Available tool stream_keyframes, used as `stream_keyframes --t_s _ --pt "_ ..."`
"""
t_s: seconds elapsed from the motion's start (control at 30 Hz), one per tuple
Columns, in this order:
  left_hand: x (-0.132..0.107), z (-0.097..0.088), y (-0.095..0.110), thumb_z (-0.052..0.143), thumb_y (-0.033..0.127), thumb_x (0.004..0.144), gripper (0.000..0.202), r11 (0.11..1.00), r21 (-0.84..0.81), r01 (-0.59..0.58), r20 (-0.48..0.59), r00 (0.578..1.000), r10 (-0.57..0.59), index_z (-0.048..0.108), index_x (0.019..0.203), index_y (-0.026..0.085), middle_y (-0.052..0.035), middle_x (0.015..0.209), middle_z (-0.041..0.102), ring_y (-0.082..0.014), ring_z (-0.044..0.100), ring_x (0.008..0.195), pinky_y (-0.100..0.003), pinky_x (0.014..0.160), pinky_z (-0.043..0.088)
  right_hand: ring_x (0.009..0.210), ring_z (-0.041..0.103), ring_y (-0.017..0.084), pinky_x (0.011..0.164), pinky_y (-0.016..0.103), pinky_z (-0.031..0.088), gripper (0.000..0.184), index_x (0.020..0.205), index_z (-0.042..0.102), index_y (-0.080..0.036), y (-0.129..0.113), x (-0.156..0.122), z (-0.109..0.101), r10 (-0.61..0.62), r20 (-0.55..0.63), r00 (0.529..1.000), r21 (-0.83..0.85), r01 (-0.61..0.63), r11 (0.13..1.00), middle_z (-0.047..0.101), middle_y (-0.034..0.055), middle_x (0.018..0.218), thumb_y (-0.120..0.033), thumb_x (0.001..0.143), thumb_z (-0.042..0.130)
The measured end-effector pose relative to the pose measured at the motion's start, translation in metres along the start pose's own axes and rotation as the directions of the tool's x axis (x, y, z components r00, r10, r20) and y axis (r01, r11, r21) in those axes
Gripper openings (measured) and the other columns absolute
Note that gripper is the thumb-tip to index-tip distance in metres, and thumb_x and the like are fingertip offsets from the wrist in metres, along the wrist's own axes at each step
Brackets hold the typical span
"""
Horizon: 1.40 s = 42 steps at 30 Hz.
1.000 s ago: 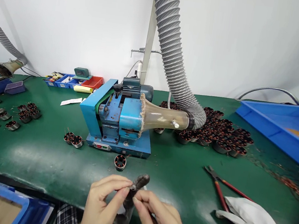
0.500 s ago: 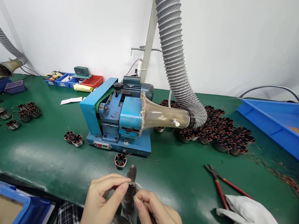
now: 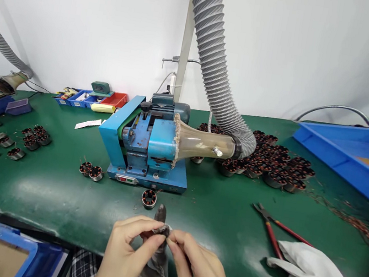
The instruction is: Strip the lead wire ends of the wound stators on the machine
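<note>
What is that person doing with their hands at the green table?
The person is pinching what looks like a dark grey glove with both hands, left hand and right hand, at the near edge of the green table. One finger of it pokes up. Just beyond sits a small round coil part in front of a blue machine. Red-handled cutters and a white glove lie to the right.

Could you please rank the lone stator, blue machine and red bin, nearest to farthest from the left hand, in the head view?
From the left hand:
1. lone stator, just ahead
2. blue machine, behind it
3. red bin, back left
</note>
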<state>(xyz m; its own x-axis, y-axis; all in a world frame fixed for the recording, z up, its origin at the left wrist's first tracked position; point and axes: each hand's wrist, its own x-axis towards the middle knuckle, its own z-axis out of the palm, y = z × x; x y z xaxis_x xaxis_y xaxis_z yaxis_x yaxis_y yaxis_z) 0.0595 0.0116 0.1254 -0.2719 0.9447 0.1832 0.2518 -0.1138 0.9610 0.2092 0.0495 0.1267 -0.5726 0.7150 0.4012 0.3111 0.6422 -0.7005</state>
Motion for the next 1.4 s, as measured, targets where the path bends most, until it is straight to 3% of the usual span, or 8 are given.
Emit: stream_keyframes --t_s 0.1,0.23,0.5,0.7,0.93,1.2,1.4 --pt "0.000 0.000 0.001 0.064 0.017 0.077 0.016 1.000 0.011 0.013 -0.045 0.999 -0.013 0.075 0.082 0.028 0.0019 0.079 0.072 -0.0100 0.065 0.072 -0.014 0.067 0.050 0.063 0.059 0.014 0.060 0.023 0.048 0.017 0.097 0.047 -0.019 0.005 -0.003 0.002 -0.111 -0.013 0.994 -0.134 0.108 0.985 0.061 0.0024 0.076 -0.007 0.092 0.035" --pt "0.004 -0.003 0.004 0.063 0.015 0.076 0.017 0.999 0.032 -0.018 -0.019 1.000 0.019 0.075 0.081 0.026 0.0008 0.077 0.072 -0.0101 0.066 0.071 -0.012 0.066 0.051 0.060 0.059 0.018 0.057 0.028 0.048 0.021 0.102 0.049 -0.014 0.006 -0.004 0.000 -0.254 0.019 0.967 -0.313 0.247 0.917 0.062 0.0046 0.071 -0.007 0.093 0.033" --pt "0.006 -0.005 0.009 0.062 0.014 0.078 0.017 0.999 0.015 -0.036 0.003 0.999 0.036 0.075 0.079 0.024 0.0006 0.074 0.073 -0.0097 0.067 0.068 -0.011 0.064 0.051 0.060 0.061 0.013 0.059 0.021 0.049 0.022 0.090 0.048 -0.019 -0.004 0.003 -0.011 -0.169 -0.018 0.986 -0.190 0.162 0.968 0.058 -0.0003 0.067 -0.010 0.095 0.028" --pt "0.001 -0.007 0.003 0.060 0.017 0.082 0.017 0.996 0.056 -0.070 0.069 0.995 0.066 0.074 0.085 0.026 0.0012 0.081 0.073 -0.0097 0.067 0.075 -0.013 0.071 0.051 0.063 0.063 0.013 0.063 0.021 0.049 0.023 0.089 0.047 -0.021 -0.006 0.004 -0.014 -0.072 0.059 0.996 -0.143 0.080 0.987 0.060 -0.0017 0.070 -0.010 0.094 0.028" --pt "0.001 -0.007 0.004 0.060 0.014 0.082 0.021 0.984 0.092 -0.150 0.090 0.986 0.142 0.074 0.090 0.027 0.0015 0.086 0.073 -0.0094 0.068 0.079 -0.012 0.074 0.052 0.058 0.062 0.011 0.056 0.017 0.047 0.018 0.090 0.045 -0.023 -0.011 0.008 -0.016 0.009 0.056 0.998 -0.033 -0.008 0.999 0.060 -0.0040 0.069 -0.012 0.095 0.031" --pt "-0.003 -0.001 0.001 0.064 0.016 0.077 0.019 0.996 0.042 -0.073 -0.105 0.992 0.077 0.075 0.083 0.031 0.0032 0.083 0.074 -0.0109 0.069 0.077 -0.014 0.074 0.053 0.061 0.061 0.011 0.058 0.019 0.048 0.017 0.094 0.048 -0.020 0.003 0.003 0.006 -0.100 -0.047 0.994 0.012 0.100 0.995 0.060 -0.0002 0.072 -0.009 0.093 0.034" --pt "0.002 -0.006 0.003 0.064 0.016 0.077 0.017 0.995 0.082 -0.059 -0.079 0.995 0.065 0.075 0.083 0.026 -0.0005 0.080 0.074 -0.0128 0.069 0.073 -0.015 0.068 0.055 0.056 0.059 0.014 0.055 0.024 0.049 0.020 0.102 0.050 -0.014 0.003 -0.002 0.009 -0.258 -0.139 0.956 -0.171 0.234 0.957 0.063 0.0037 0.070 -0.003 0.088 0.042"
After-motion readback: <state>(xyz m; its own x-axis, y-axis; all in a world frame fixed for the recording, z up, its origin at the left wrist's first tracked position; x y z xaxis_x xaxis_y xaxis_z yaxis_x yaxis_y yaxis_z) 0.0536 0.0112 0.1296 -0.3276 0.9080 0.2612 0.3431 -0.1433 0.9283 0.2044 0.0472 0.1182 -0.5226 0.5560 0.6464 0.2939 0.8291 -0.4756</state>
